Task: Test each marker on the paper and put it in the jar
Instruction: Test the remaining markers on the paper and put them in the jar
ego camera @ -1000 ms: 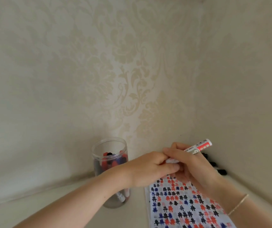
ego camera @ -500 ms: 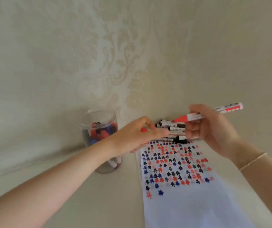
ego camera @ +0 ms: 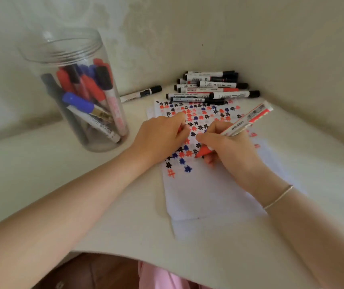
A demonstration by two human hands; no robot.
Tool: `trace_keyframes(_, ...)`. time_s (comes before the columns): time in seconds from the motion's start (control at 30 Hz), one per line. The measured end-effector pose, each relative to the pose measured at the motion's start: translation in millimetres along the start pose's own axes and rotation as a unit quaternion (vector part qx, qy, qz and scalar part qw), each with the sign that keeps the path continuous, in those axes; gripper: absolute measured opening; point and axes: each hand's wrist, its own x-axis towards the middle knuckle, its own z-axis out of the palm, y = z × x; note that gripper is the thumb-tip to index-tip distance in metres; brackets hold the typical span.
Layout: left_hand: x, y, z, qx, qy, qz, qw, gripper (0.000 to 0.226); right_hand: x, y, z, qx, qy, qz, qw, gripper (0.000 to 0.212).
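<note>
Pale counter [ego camera: 104, 205] in a wallpapered corner; right hand [ego camera: 229, 151] fingers clamped on the red marker [ego camera: 244, 124] over the paper [ego camera: 204, 195]; left hand [ego camera: 162, 134] fingers curled, pinching something red.

Clear plastic jar [ego camera: 73, 80] (glossy); matt paper [ego camera: 204, 195]

Your path left to the open jar [ego camera: 74, 90] lies over bare table [ego camera: 125, 205]; the far marker pile [ego camera: 210, 86], stray marker [ego camera: 140, 94] and corner walls [ego camera: 271, 49] block beyond.
</note>
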Motion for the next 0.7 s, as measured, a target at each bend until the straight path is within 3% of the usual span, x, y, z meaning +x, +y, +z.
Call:
trace_keyframes(0.17, 0.6, -5.0, 10.1, 0.025, 0.001, 0.031, 0.999, 0.032, -1.4, 8.7, 9.0, -0.067, 0.090, -0.025, 0.993, 0.015)
trace_keyframes(0.27, 1.8, -7.7, 10.5, 0.023, -0.001, 0.040, 0.999, 0.034, -3.5, 11.6, 11.3, -0.109, 0.120, -0.038, 0.986, 0.023)
trace_keyframes(0.7, -1.1, -9.1, 11.2, -0.008, 0.020, 0.038, 0.999, 0.031, -6.0, 9.1, 14.3, -0.149, 0.116, -0.057, 0.980, 0.025)
